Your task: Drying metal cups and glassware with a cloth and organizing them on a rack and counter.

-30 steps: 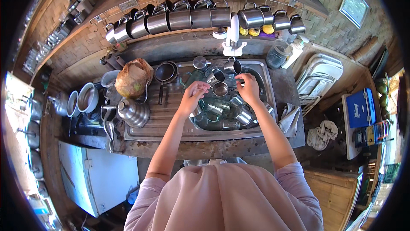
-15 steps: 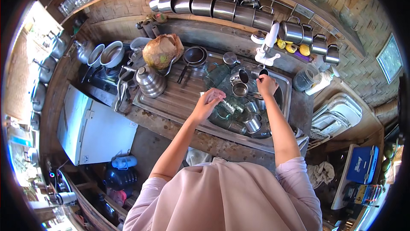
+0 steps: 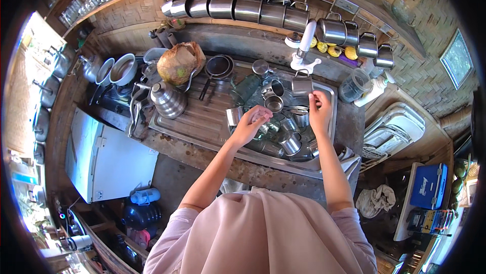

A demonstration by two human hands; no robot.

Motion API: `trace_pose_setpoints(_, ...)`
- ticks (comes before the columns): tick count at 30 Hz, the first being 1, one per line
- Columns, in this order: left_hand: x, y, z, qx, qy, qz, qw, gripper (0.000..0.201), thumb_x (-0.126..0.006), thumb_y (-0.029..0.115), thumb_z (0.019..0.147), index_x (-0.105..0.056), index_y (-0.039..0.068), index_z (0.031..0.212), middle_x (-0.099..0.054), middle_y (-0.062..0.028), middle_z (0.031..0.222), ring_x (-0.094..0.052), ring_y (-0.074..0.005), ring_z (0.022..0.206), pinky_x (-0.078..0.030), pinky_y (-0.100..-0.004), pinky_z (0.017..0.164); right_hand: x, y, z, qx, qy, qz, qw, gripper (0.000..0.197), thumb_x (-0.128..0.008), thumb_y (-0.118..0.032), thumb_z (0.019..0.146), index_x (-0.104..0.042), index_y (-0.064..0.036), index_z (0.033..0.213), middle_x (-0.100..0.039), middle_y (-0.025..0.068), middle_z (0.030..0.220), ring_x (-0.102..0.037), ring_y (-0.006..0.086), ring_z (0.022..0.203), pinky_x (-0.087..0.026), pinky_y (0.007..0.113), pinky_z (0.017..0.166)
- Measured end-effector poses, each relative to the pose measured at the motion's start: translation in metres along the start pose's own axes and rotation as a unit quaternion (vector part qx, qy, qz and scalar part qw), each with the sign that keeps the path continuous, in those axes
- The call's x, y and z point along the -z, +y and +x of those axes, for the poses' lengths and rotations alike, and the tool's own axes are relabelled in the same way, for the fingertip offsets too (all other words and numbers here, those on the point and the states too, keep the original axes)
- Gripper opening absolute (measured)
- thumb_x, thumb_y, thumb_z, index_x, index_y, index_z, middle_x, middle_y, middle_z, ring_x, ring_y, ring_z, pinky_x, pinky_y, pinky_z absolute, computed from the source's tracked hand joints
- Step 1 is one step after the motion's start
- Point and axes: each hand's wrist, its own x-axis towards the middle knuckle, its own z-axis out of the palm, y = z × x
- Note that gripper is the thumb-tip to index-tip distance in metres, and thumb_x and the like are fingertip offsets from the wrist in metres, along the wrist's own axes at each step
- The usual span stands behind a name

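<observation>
Beneath the white tap (image 3: 306, 51), a stainless steel mug (image 3: 302, 86) is gripped at its lower right edge by my right hand (image 3: 320, 113). My left hand (image 3: 251, 126) hovers over the left side of the sink with fingers curled toward the thumb; anything inside them is hidden. Just left of it a metal cup (image 3: 234, 116) sits on the ribbed drainboard (image 3: 202, 114). Below my hands the basin holds several metal mugs, among them a shiny one (image 3: 290, 144), and clear glassware. A greenish glass jug (image 3: 245, 90) lies behind my left hand.
A steel kettle (image 3: 168, 101), a large coconut (image 3: 180, 63) and small dark pans (image 3: 219, 66) occupy the left and back of the drainboard. Steel mugs (image 3: 221, 7) hang from a rail above. A clear jar (image 3: 354, 85) and white pump bottle (image 3: 374, 91) stand right of the sink.
My right hand has drawn slightly nearer me, and the mug now shows its side below the tap. My left hand stays in nearly the same pose. The whole view has shifted a little.
</observation>
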Motion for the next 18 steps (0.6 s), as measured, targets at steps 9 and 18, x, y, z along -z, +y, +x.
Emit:
trace_pose_setpoints(9,-0.02,-0.011,0.018,-0.032,-0.03,0.026,0.999,0.023,-0.05,0.016,0.093,-0.049,0.002,0.111,-0.056,-0.0059,0.108,-0.053,-0.0137,0.096,-0.043,-0.0275,0.083,0.033,-0.001,-0.042,-0.389,-0.015,0.616,0.685,0.005,-0.057,-0.01,0.087,-0.058,-0.0056,0.09,-0.061,0.007,0.083,-0.058,0.0174,0.075,-0.047,0.029,0.069)
trace_pose_setpoints(18,-0.041,-0.002,0.013,-0.028,0.06,0.081,0.995,0.033,-0.059,0.029,0.088,-0.056,-0.001,0.103,-0.06,-0.0057,0.088,-0.052,-0.0109,0.08,-0.043,-0.026,0.073,0.064,-0.032,-0.062,-0.204,-0.245,0.268,0.909,0.014,-0.055,-0.006,0.089,-0.057,0.0023,0.1,-0.06,0.0037,0.087,-0.057,0.0081,0.075,-0.047,0.022,0.067)
